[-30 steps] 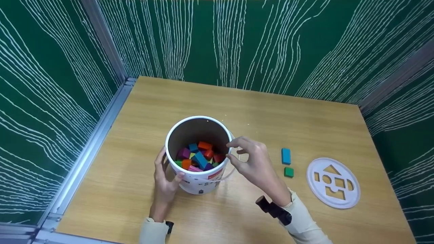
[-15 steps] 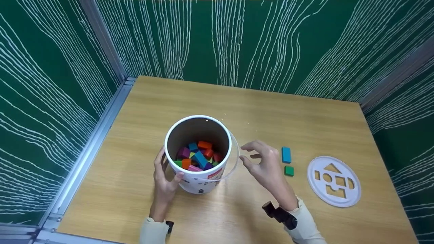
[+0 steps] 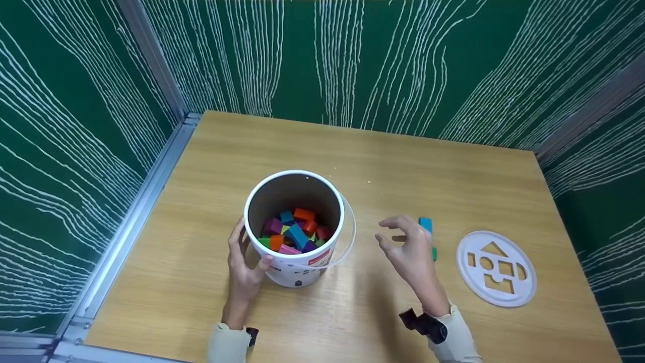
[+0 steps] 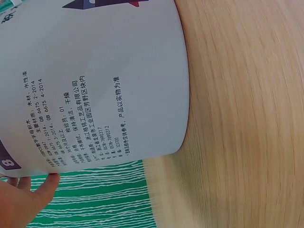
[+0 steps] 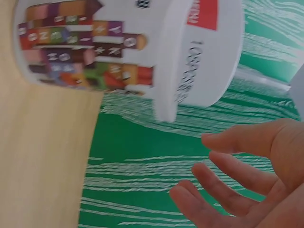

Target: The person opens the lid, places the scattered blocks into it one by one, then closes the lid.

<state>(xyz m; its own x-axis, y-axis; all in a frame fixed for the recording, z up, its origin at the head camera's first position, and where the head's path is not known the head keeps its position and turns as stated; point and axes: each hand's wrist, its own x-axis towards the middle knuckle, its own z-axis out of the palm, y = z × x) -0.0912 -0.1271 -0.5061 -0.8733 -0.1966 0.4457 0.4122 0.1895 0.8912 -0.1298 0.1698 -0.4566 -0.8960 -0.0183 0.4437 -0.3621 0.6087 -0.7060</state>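
Note:
A white bucket (image 3: pixel 295 275) stands upright on the table, its inside holding several colourful blocks (image 3: pixel 297 237). My left hand (image 3: pixel 246 272) holds the bucket's left side, thumb near the front of the rim; in the left wrist view its fingers (image 4: pixel 46 189) lie against the printed wall. A thin clear handle (image 3: pixel 353 237) droops at the right. Apart from the bucket, my right hand (image 3: pixel 410 247) hovers with loosely bent fingers and nothing between them. Behind it, partly covered, lie a blue block (image 3: pixel 426 223) and a green block (image 3: pixel 434 253).
A round white lid (image 3: pixel 475 279) with shaped cut-outs lies on the right of the wooden table (image 3: pixel 201 201). Green walls with white wavy lines (image 3: pixel 297 65) enclose the back and sides. A metal rail (image 3: pixel 136 219) runs along the left edge.
My right hand has moved right, from the bucket's rim to a spot just left of the two loose blocks, partly covering them. The left hand and bucket stay in place.

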